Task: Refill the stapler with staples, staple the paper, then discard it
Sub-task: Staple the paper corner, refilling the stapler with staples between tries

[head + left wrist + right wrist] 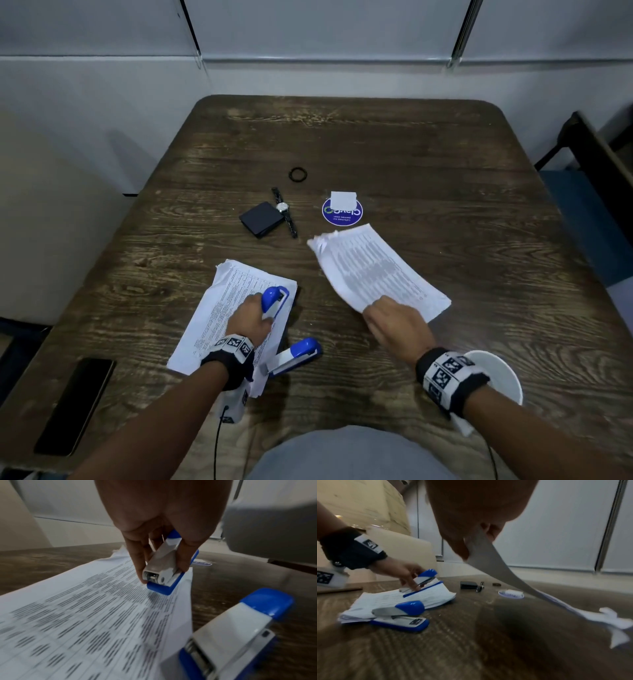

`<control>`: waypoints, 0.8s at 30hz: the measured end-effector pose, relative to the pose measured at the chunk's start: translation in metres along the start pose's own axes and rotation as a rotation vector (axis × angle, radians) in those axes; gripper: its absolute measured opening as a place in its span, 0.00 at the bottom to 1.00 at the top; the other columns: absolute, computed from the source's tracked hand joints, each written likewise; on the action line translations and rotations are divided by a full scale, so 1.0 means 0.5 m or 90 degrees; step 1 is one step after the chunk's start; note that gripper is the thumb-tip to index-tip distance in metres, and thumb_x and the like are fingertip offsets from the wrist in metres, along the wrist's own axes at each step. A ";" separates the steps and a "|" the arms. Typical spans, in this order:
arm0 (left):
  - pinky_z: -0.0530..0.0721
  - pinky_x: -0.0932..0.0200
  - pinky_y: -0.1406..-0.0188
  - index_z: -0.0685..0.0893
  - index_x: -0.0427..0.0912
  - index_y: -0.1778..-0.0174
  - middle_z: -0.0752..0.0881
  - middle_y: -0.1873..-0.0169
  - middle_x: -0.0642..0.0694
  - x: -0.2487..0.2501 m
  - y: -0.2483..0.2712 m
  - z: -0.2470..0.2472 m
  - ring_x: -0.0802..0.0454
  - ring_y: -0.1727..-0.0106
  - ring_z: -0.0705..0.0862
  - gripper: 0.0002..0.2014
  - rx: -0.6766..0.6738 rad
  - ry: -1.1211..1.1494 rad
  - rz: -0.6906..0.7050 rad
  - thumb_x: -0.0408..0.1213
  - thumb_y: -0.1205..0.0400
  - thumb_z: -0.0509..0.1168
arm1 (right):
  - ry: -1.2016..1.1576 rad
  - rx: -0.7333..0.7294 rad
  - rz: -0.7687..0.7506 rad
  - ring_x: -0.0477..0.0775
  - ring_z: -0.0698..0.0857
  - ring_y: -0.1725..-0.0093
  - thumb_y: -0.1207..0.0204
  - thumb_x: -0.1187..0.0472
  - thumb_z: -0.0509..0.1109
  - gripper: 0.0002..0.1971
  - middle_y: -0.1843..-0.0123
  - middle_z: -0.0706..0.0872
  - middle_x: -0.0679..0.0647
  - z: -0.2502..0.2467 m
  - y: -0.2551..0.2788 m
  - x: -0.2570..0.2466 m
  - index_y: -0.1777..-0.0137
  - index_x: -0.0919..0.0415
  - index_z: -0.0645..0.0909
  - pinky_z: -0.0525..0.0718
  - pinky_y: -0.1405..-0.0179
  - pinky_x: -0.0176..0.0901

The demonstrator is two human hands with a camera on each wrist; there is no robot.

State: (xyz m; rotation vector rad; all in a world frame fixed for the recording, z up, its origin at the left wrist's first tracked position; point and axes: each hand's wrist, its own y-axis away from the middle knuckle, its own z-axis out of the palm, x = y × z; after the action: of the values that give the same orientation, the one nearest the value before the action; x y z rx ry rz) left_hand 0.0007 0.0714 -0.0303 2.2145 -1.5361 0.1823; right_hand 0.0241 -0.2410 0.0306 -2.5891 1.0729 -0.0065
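Forearms enter from the near edge. L hand (251,317) grips a blue-and-white stapler (275,299), thumb and fingers clamped on its sides, base resting on a printed paper stack (219,308) lying left of centre on the wooden table (411,154). Stapler's long axis runs away from the person, blue nose at the far end. R hand (394,325) pinches the near corner of a second sheaf (373,270), lifted and sagging, crumpled corner at its far-left end; sheaf lies fwd of the R hand, well apart from the stapler. A second stapler (296,356) sits by the L wrist. White bin (503,373) is just beside the R wrist, so the R hand looks nearer for discarding.
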 end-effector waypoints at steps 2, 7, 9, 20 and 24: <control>0.82 0.47 0.46 0.75 0.41 0.41 0.81 0.43 0.42 0.038 0.010 -0.007 0.39 0.43 0.82 0.17 0.000 0.005 0.063 0.42 0.22 0.69 | -0.078 -0.181 0.123 0.56 0.85 0.56 0.25 0.55 0.68 0.06 0.59 0.86 0.53 0.039 0.017 -0.012 0.54 0.57 0.80 0.80 0.68 0.47; 0.82 0.50 0.47 0.76 0.45 0.38 0.82 0.41 0.44 0.130 0.050 0.000 0.40 0.42 0.83 0.20 -0.114 -0.047 0.285 0.45 0.24 0.69 | -0.417 -0.259 0.395 0.43 0.86 0.52 0.26 0.40 0.69 0.18 0.50 0.88 0.45 0.064 0.034 0.003 0.40 0.46 0.79 0.81 0.52 0.38; 0.83 0.51 0.49 0.77 0.46 0.39 0.83 0.42 0.45 0.164 0.070 0.015 0.41 0.45 0.84 0.19 -0.150 -0.109 0.382 0.46 0.25 0.68 | -0.579 -0.255 0.416 0.43 0.87 0.50 0.28 0.44 0.73 0.19 0.47 0.88 0.45 0.062 0.036 0.007 0.38 0.39 0.77 0.82 0.50 0.37; 0.83 0.47 0.55 0.71 0.54 0.37 0.85 0.48 0.46 0.239 0.122 0.034 0.40 0.50 0.85 0.18 -0.208 -0.147 0.544 0.53 0.20 0.64 | -0.608 -0.322 0.381 0.34 0.84 0.68 0.36 0.58 0.83 0.15 0.70 0.88 0.35 0.052 0.085 0.008 0.49 0.52 0.89 0.78 0.64 0.24; 0.80 0.48 0.60 0.73 0.45 0.37 0.83 0.43 0.42 0.237 0.151 0.043 0.36 0.52 0.85 0.17 -0.176 -0.181 0.583 0.42 0.21 0.63 | -0.424 -0.345 0.380 0.42 0.83 0.66 0.40 0.57 0.82 0.12 0.66 0.89 0.43 0.093 0.107 0.021 0.63 0.41 0.83 0.81 0.62 0.33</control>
State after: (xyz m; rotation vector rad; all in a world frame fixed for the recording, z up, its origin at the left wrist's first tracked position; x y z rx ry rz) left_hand -0.0272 -0.0612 0.0125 1.2315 -2.4608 -0.0812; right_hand 0.0009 -0.2693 -0.0309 -2.2349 1.6435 1.3357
